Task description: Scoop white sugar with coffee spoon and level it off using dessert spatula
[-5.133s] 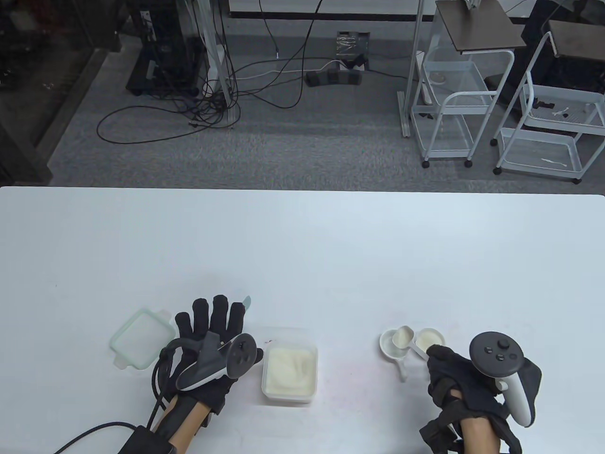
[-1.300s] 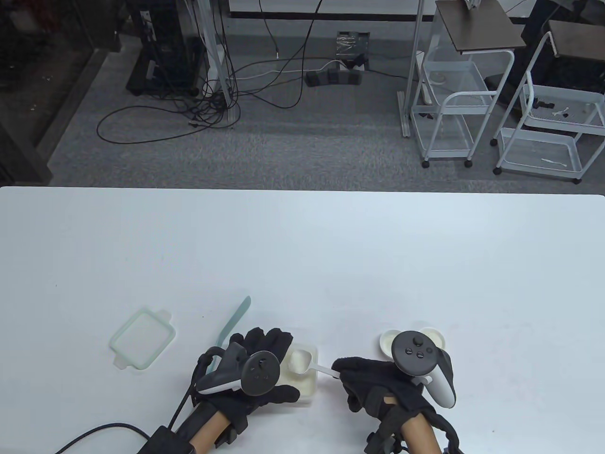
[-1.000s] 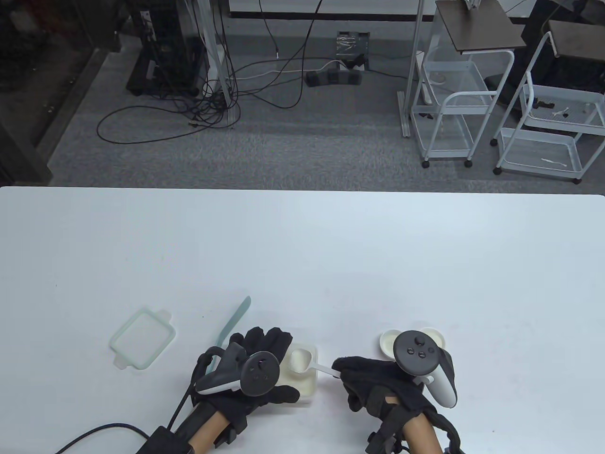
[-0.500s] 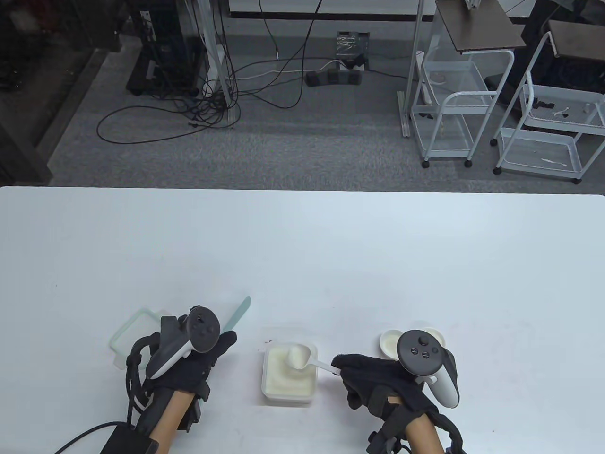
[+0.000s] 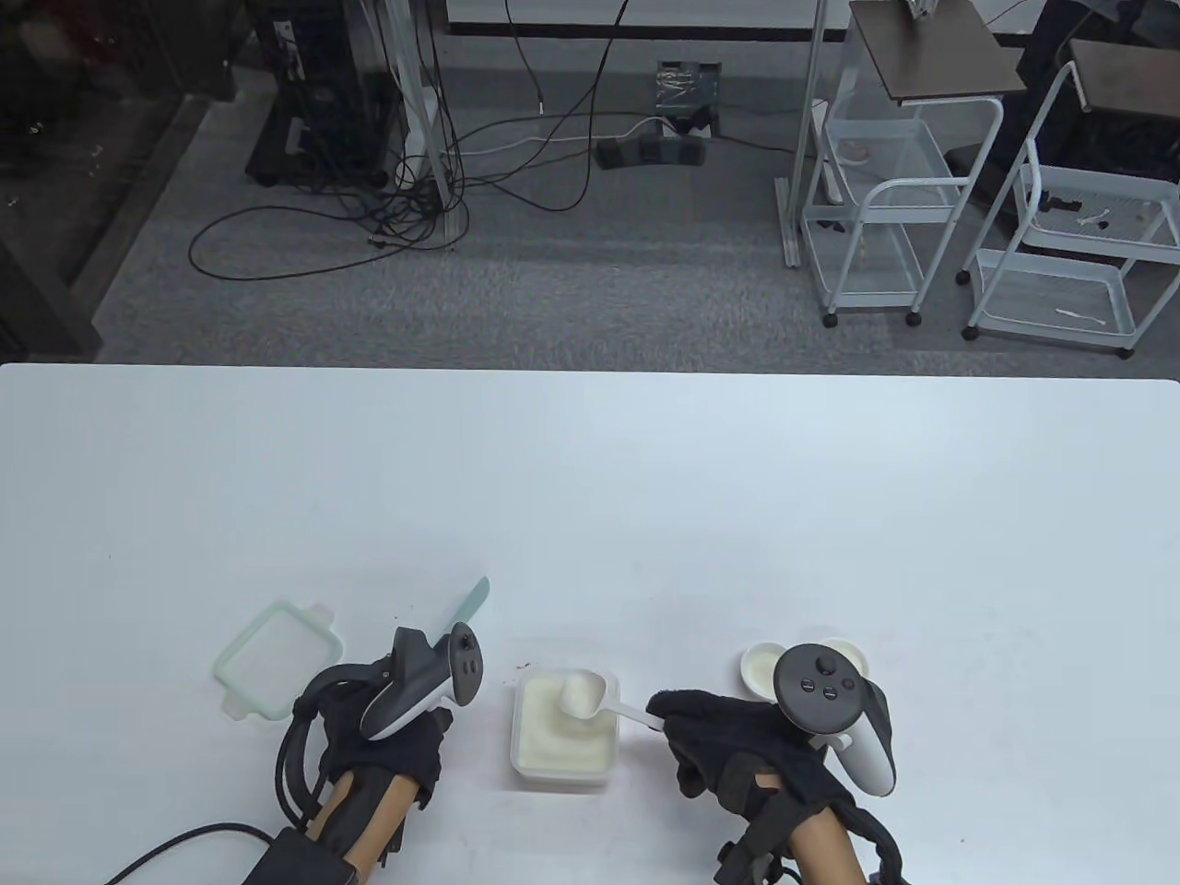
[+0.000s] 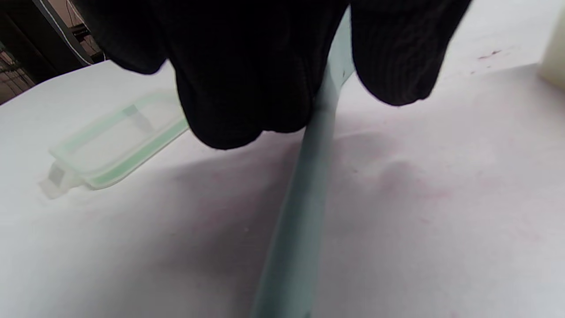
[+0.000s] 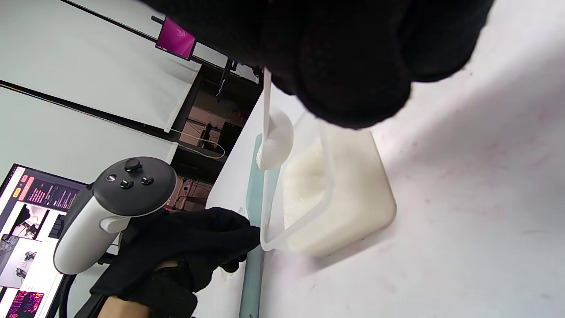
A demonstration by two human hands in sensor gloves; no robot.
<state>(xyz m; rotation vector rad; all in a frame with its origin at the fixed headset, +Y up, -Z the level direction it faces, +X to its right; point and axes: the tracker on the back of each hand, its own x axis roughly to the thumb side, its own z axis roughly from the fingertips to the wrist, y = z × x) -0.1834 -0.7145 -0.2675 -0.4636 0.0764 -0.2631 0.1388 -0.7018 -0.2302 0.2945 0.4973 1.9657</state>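
Note:
My right hand (image 5: 687, 728) holds the white coffee spoon (image 5: 583, 693) by its handle. The spoon is heaped with white sugar and hangs just above the open sugar container (image 5: 562, 751); it also shows in the right wrist view (image 7: 276, 141). My left hand (image 5: 392, 737) is down on the pale green dessert spatula (image 5: 475, 599), left of the container. In the left wrist view the fingers (image 6: 238, 88) and thumb (image 6: 397, 57) close on either side of the spatula (image 6: 304, 212), which still lies along the table.
The container's green-rimmed lid (image 5: 277, 671) lies on the table left of my left hand. Two small white dishes (image 5: 758, 666) sit behind my right hand's tracker. The table's near edge is close below both wrists.
My left hand let go of the container, moved left and turned onto the spatula. My right hand lifted the filled spoon out of the sugar and holds it still.

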